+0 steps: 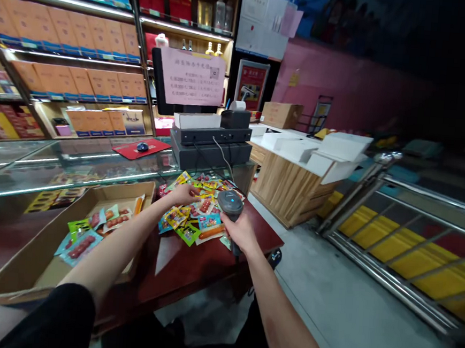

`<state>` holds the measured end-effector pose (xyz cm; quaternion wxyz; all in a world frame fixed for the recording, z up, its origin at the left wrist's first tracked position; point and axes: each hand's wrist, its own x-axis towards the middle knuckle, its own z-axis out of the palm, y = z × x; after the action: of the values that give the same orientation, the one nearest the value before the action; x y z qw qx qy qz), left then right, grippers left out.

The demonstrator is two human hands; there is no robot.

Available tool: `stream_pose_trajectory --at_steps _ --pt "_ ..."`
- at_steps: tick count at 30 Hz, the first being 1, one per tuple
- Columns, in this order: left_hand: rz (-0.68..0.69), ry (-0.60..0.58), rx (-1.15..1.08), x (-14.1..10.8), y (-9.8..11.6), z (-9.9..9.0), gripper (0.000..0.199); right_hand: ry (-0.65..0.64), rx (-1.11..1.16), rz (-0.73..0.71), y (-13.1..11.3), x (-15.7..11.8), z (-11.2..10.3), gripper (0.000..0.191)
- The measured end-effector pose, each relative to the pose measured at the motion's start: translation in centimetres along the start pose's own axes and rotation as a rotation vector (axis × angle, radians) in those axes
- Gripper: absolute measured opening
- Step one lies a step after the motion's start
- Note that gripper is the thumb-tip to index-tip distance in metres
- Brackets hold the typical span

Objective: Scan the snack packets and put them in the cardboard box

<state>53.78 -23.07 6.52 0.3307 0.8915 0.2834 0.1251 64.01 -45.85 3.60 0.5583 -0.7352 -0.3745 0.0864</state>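
A handheld barcode scanner (230,204) is gripped in my right hand (242,232), its head tilted up above the table. My left hand (185,194) reaches over a pile of small snack packets (203,206), fingers partly spread at the pile's upper side; no packet shows clearly in them. The pile has yellow, green, blue and clear wrappers, some showing sausages. To the left, a shallow cardboard box (45,245) holds several packets (84,245), among them sausages in clear wrap. My left forearm crosses above this box.
The dark red table (160,275) meets a glass counter (76,156). Behind the pile stand a cash drawer (213,154) with cables and a monitor covered by a pink sign (192,77). A mouse (142,146) lies on a red mat. A metal railing (428,195) runs on the right.
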Motion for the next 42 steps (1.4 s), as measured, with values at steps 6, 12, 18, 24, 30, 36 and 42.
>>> stream_pose_trajectory --at_steps 6,12,18,24,30,36,42 --pt "0.063 0.000 0.304 2.1 1.0 5.4 0.036 0.021 -0.032 -0.007 1.5 0.3 -0.7 0.033" --pt "0.037 0.015 0.500 1.1 1.0 6.9 0.048 0.010 -0.059 0.068 2.1 0.6 0.1 0.027" --pt "-0.028 0.006 0.498 0.6 1.2 7.1 0.060 -0.015 -0.021 0.062 1.9 0.7 1.0 0.028" --pt "-0.035 0.027 0.516 0.5 1.0 7.8 0.058 -0.016 -0.078 0.074 1.9 0.0 1.5 0.024" --pt "-0.121 0.021 0.438 1.1 1.0 7.0 0.050 -0.003 -0.071 0.059 1.9 -0.5 1.3 0.024" --pt "-0.219 0.052 -0.196 1.6 -1.4 2.5 0.025 -0.056 -0.003 0.082 2.2 -1.0 1.6 0.025" --pt "-0.330 0.053 -1.045 1.7 -2.4 0.3 0.023 -0.106 0.024 0.034 1.0 -1.6 3.1 0.025"
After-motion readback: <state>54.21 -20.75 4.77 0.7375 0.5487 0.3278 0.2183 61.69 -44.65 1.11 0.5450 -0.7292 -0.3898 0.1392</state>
